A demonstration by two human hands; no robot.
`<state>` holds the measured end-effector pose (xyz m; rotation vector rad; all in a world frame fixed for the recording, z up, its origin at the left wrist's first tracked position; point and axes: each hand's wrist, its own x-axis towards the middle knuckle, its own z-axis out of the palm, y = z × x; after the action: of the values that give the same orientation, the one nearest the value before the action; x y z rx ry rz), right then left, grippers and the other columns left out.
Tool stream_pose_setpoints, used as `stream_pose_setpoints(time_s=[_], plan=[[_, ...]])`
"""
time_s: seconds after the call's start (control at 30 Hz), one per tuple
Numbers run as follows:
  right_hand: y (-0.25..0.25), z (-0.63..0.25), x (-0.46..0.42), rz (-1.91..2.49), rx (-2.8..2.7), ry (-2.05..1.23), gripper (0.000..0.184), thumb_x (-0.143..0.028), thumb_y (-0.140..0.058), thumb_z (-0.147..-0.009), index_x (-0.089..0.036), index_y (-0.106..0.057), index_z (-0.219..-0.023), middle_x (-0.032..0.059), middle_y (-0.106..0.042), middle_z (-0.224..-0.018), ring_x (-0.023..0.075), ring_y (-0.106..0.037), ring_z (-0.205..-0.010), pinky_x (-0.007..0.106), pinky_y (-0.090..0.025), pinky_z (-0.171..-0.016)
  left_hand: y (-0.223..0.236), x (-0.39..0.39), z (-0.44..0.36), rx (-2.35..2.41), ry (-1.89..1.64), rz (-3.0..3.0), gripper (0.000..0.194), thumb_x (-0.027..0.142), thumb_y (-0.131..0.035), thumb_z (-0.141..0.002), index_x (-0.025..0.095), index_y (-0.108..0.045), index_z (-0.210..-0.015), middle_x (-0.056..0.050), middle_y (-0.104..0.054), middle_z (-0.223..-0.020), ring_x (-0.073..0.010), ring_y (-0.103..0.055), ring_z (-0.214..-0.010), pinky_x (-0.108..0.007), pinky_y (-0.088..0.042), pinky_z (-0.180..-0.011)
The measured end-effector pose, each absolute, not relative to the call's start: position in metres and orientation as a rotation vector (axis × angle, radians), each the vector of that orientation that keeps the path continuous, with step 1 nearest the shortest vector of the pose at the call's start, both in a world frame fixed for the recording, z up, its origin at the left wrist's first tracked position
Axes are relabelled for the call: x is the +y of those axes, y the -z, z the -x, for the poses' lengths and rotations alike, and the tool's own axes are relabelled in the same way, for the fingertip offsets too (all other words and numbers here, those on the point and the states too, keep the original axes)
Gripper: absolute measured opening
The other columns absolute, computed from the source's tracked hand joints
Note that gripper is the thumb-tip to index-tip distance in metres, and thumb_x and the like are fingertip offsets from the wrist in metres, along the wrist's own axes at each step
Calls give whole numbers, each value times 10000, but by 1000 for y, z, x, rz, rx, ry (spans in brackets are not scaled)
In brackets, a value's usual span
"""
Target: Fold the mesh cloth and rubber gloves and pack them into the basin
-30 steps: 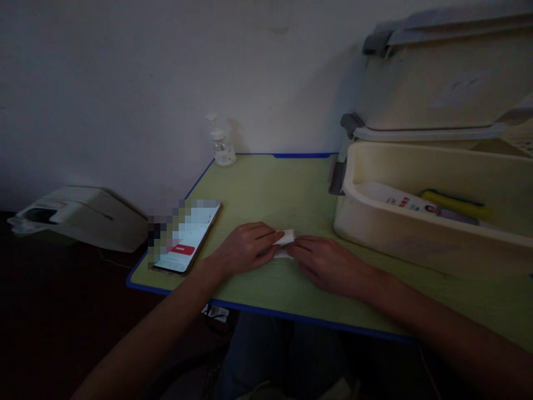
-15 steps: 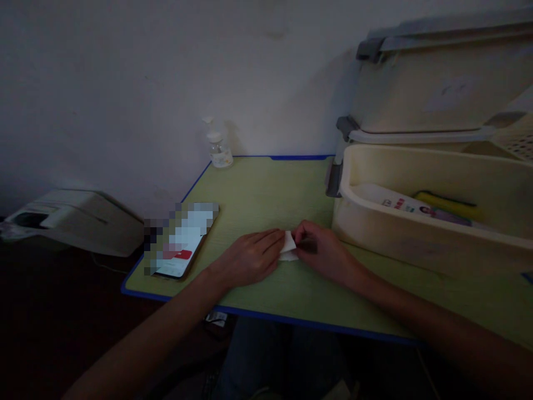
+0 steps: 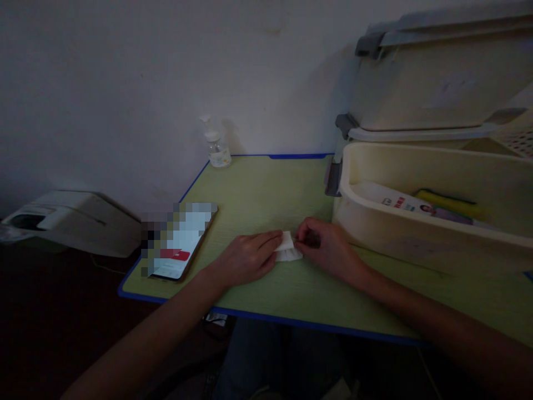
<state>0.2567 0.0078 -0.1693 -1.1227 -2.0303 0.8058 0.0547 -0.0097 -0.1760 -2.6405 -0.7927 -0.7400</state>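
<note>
A small folded piece of white tissue or cloth [image 3: 287,253], creased along its lower part, lies on the table between my hands. My left hand [image 3: 245,258] grips its left side, fingers together over it and pressed toward the table. Close to its right edge, my right hand [image 3: 322,244] is curled with thumb and forefinger brought together in a pinch. Whatever sits between those fingertips is too small and dark to make out.
A smartphone [image 3: 183,239] with a lit screen lies left on the green, blue-edged table [image 3: 258,189]. A pump bottle [image 3: 219,153] stands at the back corner. To the right, an open cream bin [image 3: 387,233] holds a printed packet [image 3: 393,199] and a yellow item [image 3: 449,203].
My right fingertips have moved slightly right and up, away from the white piece. More of its creased lower part shows. My left hand has barely shifted left.
</note>
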Motion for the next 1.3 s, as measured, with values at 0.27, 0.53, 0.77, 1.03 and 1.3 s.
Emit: stream_pose_setpoints(time_s=[0.27,0.53,0.77,1.03,1.3], plan=[[170,-259,5,846,-2258,-584,107,-54,-595,-751,-143,-631,-704,24,-537,-758,112,-521,-692,229,-416,-610,177,-9,-53,-846,765,2671,264,175,-408,-866,87,-576,-1049,-142,-692,-1017,-188,-687,-850,-299,-587,-667],[174,-257,9,952,-2320,-699,128,-36,-643,-707,-138,-596,-647,9,-524,-715,113,-503,-684,229,-391,-613,174,-11,-59,-736,771,2589,275,152,-411,-869,56,-573,-1068,-141,-699,-1009,-181,-689,-855,-283,-585,-677],[171,-250,8,1101,-2180,-881,169,-44,-633,-664,-159,-511,-689,-47,-485,-609,85,-433,-550,216,-338,-542,173,-14,-63,-729,733,2553,273,123,-411,-866,33,-578,-1062,-150,-690,-1034,-199,-671,-932,-301,-582,-745],[167,-256,8,1098,-2113,-998,236,-48,-593,-621,-179,-446,-751,-49,-471,-629,90,-428,-559,215,-337,-521,174,-15,-60,-700,602,2699,306,104,-412,-848,7,-565,-1095,-200,-640,-1127,-243,-607,-1074,-366,-543,-879],[165,-262,11,1066,-2107,-1028,230,-25,-461,-595,-179,-428,-762,-32,-453,-663,104,-430,-596,221,-350,-534,171,-19,-62,-712,486,2807,355,206,-423,-871,-9,-565,-1115,-212,-603,-1189,-267,-550,-1153,-374,-485,-972]])
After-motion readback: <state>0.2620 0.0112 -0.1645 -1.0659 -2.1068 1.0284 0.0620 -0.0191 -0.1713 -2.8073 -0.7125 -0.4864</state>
